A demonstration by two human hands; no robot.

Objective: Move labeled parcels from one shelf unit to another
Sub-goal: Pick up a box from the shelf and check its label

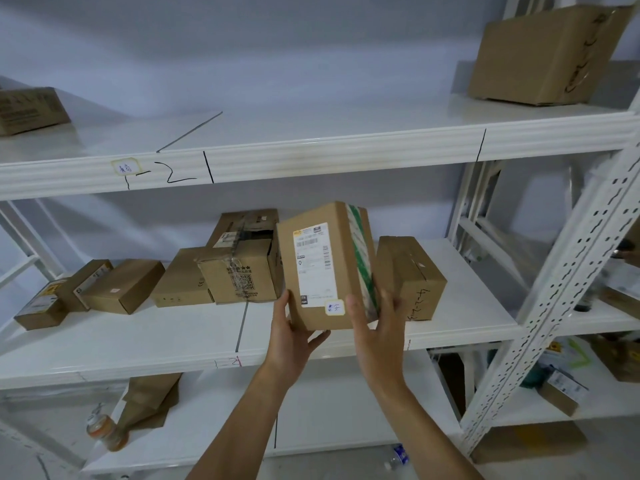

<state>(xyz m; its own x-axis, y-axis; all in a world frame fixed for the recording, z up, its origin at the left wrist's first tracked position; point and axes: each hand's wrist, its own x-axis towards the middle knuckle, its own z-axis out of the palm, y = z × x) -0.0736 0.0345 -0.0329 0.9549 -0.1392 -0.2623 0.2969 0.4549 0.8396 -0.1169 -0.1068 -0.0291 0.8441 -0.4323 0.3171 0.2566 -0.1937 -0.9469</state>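
Observation:
I hold a brown cardboard parcel (323, 265) upright in front of the middle shelf (138, 344). It carries a white shipping label, a small handwritten sticker and green tape down its right edge. My left hand (292, 337) grips its lower left corner from below. Against its lower right side lies my right hand (377, 327), fingers pointing up. Behind the parcel, several other brown parcels sit on the middle shelf, among them a taped one with a QR code (239, 275) and a plain one (410, 275) to the right.
The top shelf (311, 154), marked "1-2" on its edge, holds a large box (543, 53) at the right and another box (31, 109) at the left. A white perforated upright (554, 299) stands at the right. The bottom shelf has a paper bag (149, 393) and a bottle (104, 431).

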